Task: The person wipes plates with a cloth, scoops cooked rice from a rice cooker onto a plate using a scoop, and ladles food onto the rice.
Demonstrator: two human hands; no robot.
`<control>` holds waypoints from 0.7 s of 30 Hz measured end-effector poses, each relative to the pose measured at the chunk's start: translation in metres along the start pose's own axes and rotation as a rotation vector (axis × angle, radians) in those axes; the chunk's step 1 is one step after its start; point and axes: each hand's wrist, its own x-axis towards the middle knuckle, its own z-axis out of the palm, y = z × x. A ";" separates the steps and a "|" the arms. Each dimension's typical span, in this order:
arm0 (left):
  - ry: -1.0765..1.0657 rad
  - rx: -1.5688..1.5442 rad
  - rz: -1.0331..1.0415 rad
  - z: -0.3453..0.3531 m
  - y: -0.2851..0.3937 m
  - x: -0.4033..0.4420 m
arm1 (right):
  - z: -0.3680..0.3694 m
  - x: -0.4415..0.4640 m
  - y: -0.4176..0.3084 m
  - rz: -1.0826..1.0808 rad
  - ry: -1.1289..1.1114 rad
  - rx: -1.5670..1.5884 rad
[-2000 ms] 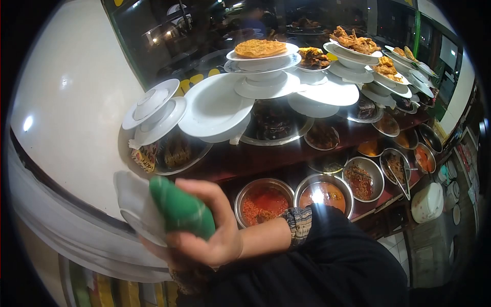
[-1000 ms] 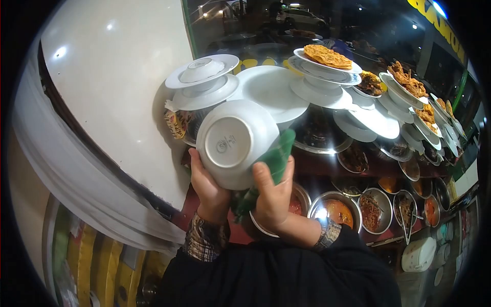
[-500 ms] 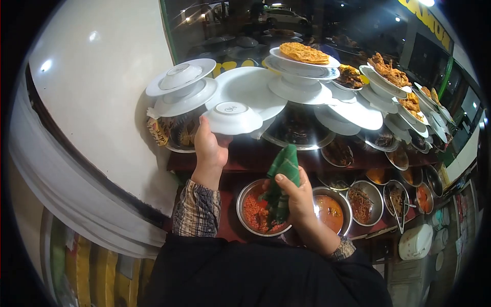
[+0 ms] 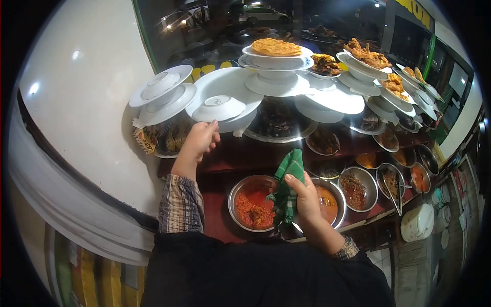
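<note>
A small white bowl (image 4: 219, 108) rests upside down on a large white plate (image 4: 197, 92). Just below the bowl's near rim is my left hand (image 4: 200, 140), fingers loosely curled in and nothing visible in them; its fingertips are very close to the rim, and I cannot tell if they touch. My right hand (image 4: 307, 202) grips a folded green checked cloth (image 4: 289, 179), the thumb pressed on its front. The cloth's loose end hangs between a metal bowl of red sambal (image 4: 250, 207) and a bowl of orange curry (image 4: 327, 202).
Stacked white plates (image 4: 179, 102) stand at the left by the wall. Further right, a plate stack carries a flat fried cake (image 4: 276, 47), and another holds fried chicken (image 4: 367, 53). Several metal bowls of food line the lower red shelf. A white tub (image 4: 417, 222) sits low at the right.
The small bowl has gone from my left hand onto the large plate, and that hand has drawn slightly down and away. My right hand still holds the cloth. The whole view has shifted.
</note>
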 end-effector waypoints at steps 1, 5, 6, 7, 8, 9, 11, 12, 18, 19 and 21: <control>-0.006 0.073 -0.022 -0.003 0.003 0.000 | -0.003 -0.002 -0.002 0.016 0.006 0.020; 0.139 0.451 0.157 -0.008 0.011 -0.004 | -0.014 -0.010 -0.005 0.066 0.036 0.067; 0.275 0.623 0.370 -0.002 0.013 -0.011 | -0.017 -0.011 -0.005 0.073 0.048 0.073; 0.408 0.789 0.587 0.004 0.016 -0.017 | -0.021 -0.011 -0.005 0.075 0.058 0.072; 0.424 0.867 0.619 0.013 0.024 -0.023 | -0.025 -0.013 -0.004 0.078 0.070 0.071; 0.422 0.907 0.655 0.020 0.027 -0.022 | -0.030 -0.014 -0.003 0.082 0.083 0.069; 0.421 0.980 0.723 0.033 0.033 -0.016 | -0.041 -0.017 -0.002 0.124 0.065 0.097; 0.410 1.039 0.634 0.037 0.036 -0.012 | -0.046 -0.017 -0.002 0.144 0.052 0.108; 0.301 1.156 0.306 0.050 0.058 0.022 | -0.072 -0.027 -0.014 0.079 0.068 0.153; 0.277 1.155 0.273 0.050 0.062 0.027 | -0.076 -0.030 -0.020 0.084 0.084 0.140; 0.270 1.156 0.256 0.049 0.060 0.046 | -0.083 -0.036 -0.029 0.087 0.119 0.113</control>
